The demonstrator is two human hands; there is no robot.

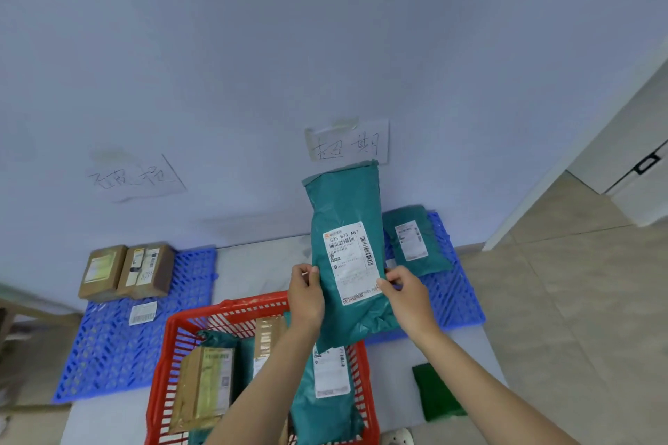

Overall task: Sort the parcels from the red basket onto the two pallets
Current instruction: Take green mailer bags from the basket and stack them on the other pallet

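Head view: both forearms reach forward over the red basket, and the left hand and right hand pinch the side edges of a teal mailer bag, fingers closed on it, one hand at each side. The bag is held upright in the air above the basket's far rim, its long axis running up and down, its white label facing the camera. The left blue pallet carries two brown boxes at its far edge and one small white label. The right blue pallet carries one teal bag. In the basket lie two boxes and at least one more teal bag.
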